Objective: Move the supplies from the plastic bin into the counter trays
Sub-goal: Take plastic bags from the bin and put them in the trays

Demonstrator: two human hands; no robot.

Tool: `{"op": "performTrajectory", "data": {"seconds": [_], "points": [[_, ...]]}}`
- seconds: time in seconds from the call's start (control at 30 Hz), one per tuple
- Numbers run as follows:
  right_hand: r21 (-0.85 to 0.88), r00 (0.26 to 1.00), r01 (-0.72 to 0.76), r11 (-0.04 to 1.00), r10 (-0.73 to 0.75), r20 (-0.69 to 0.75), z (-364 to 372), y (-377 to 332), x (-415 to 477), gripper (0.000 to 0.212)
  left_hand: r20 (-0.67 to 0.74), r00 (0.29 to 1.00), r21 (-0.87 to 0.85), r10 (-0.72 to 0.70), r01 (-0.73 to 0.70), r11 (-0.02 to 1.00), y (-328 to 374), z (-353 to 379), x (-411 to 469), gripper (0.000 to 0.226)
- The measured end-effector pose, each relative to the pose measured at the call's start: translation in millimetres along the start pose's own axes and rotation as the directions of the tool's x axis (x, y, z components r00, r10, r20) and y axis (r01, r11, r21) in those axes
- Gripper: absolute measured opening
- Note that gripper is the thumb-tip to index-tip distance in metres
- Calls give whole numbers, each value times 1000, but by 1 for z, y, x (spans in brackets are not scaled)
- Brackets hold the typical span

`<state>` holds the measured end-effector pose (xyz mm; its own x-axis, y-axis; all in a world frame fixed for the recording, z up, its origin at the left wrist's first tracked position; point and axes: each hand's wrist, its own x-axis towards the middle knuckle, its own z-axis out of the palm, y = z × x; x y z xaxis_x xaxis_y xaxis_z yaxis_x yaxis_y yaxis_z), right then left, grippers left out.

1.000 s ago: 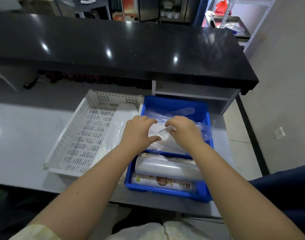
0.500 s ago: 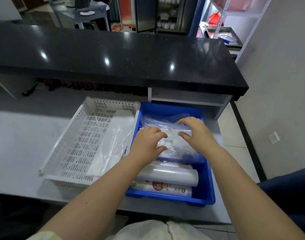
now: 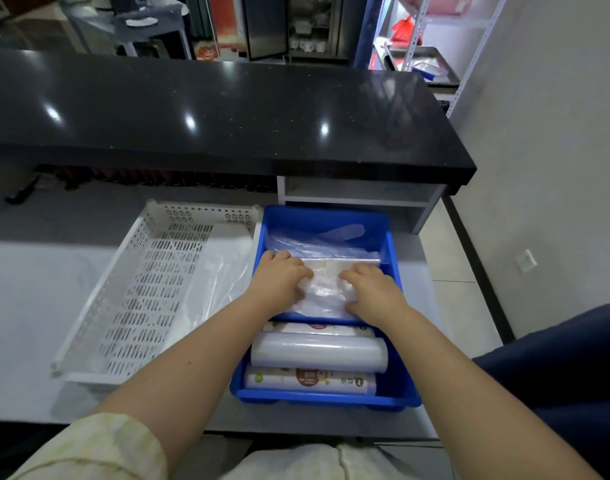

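Observation:
A blue plastic bin (image 3: 395, 344) stands on the grey counter. In its middle lies a clear packet of plastic bags (image 3: 326, 285). My left hand (image 3: 279, 280) presses on the packet's left side and my right hand (image 3: 372, 291) on its right side, fingers curled onto it. Behind the packet lies more loose clear plastic (image 3: 314, 242). In front of it lie a plain white roll (image 3: 319, 353) and a printed roll (image 3: 310, 381), with another roll partly hidden behind them. To the left stands a white perforated tray (image 3: 137, 292) with a clear plastic sheet (image 3: 223, 271) in its right part.
A raised black countertop (image 3: 210, 116) runs across the back, with an open white shelf (image 3: 359, 195) beneath it behind the bin. A wall with a socket (image 3: 526, 260) stands to the right. A dark blue object (image 3: 556, 358) sits at the lower right.
Both hands have shifted on the packet and drawn closer together, now flat on its two sides. The packet lies flatter in the bin's middle.

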<state>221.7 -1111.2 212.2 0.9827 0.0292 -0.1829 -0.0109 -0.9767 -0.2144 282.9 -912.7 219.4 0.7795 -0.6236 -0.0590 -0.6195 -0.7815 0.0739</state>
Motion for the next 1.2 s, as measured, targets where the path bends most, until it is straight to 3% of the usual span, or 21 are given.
{"op": "performTrajectory", "data": {"seconds": [0.27,0.4,0.5,0.57,0.63,0.77,0.87,0.93,1.03,1.1,1.2], "points": [[26,997,38,999,-36,-73,-6,-1,-6,47,-56,998,-23,-1,-1,1000,1,2,-7,36],[94,949,147,985,-113,-296,-23,-1,-2,29,-236,972,-75,-7,-11,997,-2,-18,-9,27],[51,887,176,983,-135,-442,-45,1,13,26,-369,928,-66,-38,15,998,-10,-37,4,23],[19,878,142,990,-117,-464,-60,1,27,31,-423,902,-77,-89,62,995,-15,-44,20,21],[-1,896,109,994,-99,-433,-66,1,36,43,-417,900,-68,-131,113,991,-19,-46,36,22],[28,870,167,986,-134,-474,-51,-3,42,57,-253,951,6,-176,184,983,-28,-29,62,28],[-30,953,106,994,-110,-282,-29,-7,56,51,-190,961,67,-200,216,974,-31,-15,74,33],[-41,993,46,998,-50,-106,-17,-7,71,49,-245,948,80,-201,227,971,-32,-11,75,40],[-23,999,-10,1000,11,47,-7,-6,87,56,-277,960,-16,-51,49,999,-36,-3,76,41],[-4,994,-45,999,45,100,-4,-5,91,72,-107,994,-105,10,-21,994,-34,2,75,38],[-10,989,-63,998,63,135,-4,-2,90,81,178,982,-115,-67,89,989,-30,6,76,43]]}}
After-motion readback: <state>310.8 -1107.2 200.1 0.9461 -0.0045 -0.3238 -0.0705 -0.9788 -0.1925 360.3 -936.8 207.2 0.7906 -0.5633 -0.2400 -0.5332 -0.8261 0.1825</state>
